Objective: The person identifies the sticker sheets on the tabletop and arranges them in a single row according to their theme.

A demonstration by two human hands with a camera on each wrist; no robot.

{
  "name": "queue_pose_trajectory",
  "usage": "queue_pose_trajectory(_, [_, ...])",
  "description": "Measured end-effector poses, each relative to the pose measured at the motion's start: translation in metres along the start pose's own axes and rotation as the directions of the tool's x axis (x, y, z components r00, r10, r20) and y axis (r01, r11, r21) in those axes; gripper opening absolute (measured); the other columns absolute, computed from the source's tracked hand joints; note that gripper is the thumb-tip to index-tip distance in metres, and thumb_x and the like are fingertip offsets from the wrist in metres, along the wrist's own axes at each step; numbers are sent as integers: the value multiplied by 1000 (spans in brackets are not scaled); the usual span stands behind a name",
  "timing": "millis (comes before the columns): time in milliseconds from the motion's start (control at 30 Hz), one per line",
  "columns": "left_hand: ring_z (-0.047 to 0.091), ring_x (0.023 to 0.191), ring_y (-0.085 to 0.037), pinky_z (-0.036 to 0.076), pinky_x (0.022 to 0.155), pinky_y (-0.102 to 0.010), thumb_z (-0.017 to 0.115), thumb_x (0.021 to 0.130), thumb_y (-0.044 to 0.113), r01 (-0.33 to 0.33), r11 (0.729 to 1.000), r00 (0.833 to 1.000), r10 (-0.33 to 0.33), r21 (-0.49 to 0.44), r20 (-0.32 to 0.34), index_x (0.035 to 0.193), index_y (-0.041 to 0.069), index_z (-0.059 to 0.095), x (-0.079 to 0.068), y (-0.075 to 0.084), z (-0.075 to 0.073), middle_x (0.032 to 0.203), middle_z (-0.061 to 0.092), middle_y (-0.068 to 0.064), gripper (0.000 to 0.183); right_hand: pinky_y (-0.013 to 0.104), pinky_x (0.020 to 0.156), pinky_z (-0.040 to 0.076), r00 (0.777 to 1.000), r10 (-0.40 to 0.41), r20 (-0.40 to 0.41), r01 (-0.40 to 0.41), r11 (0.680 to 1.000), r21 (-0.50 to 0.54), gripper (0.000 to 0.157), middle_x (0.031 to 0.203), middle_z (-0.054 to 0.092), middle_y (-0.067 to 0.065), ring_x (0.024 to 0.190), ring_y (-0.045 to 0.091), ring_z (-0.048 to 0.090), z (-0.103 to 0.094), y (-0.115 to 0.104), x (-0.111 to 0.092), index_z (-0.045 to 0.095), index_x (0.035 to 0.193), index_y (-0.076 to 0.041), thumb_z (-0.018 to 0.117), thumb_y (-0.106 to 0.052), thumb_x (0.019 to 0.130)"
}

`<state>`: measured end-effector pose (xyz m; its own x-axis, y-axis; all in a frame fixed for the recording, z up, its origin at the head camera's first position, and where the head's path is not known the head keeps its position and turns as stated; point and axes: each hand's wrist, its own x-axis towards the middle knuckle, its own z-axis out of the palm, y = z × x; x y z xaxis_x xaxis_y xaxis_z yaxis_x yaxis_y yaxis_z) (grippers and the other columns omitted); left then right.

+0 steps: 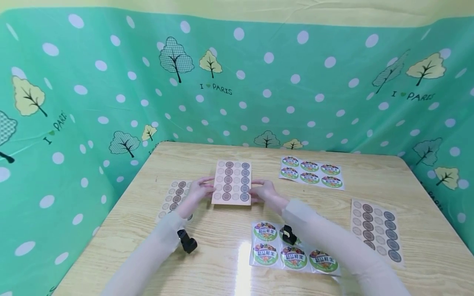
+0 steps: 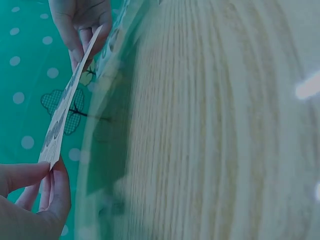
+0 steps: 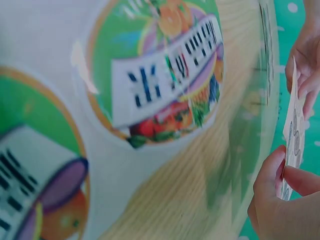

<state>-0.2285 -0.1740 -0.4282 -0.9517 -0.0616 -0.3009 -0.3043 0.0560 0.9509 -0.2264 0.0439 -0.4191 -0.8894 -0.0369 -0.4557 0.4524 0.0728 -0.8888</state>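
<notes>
A pinkish-tan sheet of round stickers (image 1: 232, 183) is held up over the middle of the table. My left hand (image 1: 200, 191) pinches its left edge, thumb on the printed face and fingers behind. On the opposite edge, my right hand (image 1: 264, 191) pinches the sheet the same way. Seen nearly edge-on in the left wrist view, the sticker sheet (image 2: 65, 120) stands tilted above the wood, apart from it. In the right wrist view, the thumb and fingers of the right hand (image 3: 280, 205) grip the sheet's near end. Its back is mostly hidden.
Similar round-sticker sheets lie on the table (image 1: 218, 250): one at left (image 1: 174, 199), partly behind the left arm, another at right (image 1: 377, 232). A fruit-label sheet (image 1: 311, 172) lies at the back; another fruit-label sheet (image 1: 294, 257) lies partly under the right forearm. A green curtain (image 1: 237, 78) stands behind.
</notes>
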Motion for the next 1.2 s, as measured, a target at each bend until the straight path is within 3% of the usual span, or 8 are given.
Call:
queue_pose_trajectory(233, [57,72,-12,51,79,-33,56,77,-8,-3,999,1000,3,47,11,122,1,48,-10,-6,-7,86,58,-9,46,31,67,54,999,-12,30,12,1000,-3,45,97,61,20,74,23,64,4,9,-7,47,120,0,58,5,77])
queue_pose_trajectory(433, [58,69,-11,52,76,-32,56,77,-9,-13,999,1000,12,34,23,122,-1,47,-18,-8,-11,82,57,-7,46,33,70,53,999,-8,50,9,1000,-12,44,95,62,18,71,20,63,6,13,-11,47,120,-1,58,4,78])
queue_pose_trajectory(667, [58,67,-11,53,74,-33,57,76,-9,-18,997,1000,18,75,-4,121,-3,48,-22,-9,-17,83,58,-8,47,32,69,54,996,-10,87,11,1000,-13,44,96,62,20,77,25,64,11,13,-17,45,121,1,57,4,79])
queue_pose_trajectory(900, [59,70,-10,53,73,-30,59,74,-7,14,994,1000,-14,107,-5,122,2,49,-24,-13,-26,84,60,-4,49,34,72,53,993,6,115,-5,1000,-4,44,96,62,19,76,25,64,15,13,-22,45,122,0,56,4,79])
queue_pose_trajectory(1033, [58,71,-12,53,73,-31,58,75,-9,-3,994,1000,2,109,8,123,-2,47,-30,-11,-30,88,59,-11,49,34,70,53,991,-3,131,2,1000,4,45,94,62,21,75,26,64,19,14,-26,45,122,2,56,5,79])
queue_pose_trajectory(1200, [58,71,-10,52,74,-30,57,76,-9,5,993,1000,-7,118,9,124,-3,46,-35,-10,-33,87,59,-9,49,34,69,54,987,-17,158,16,1000,11,44,93,62,21,76,27,64,22,18,-30,43,122,5,54,7,79])
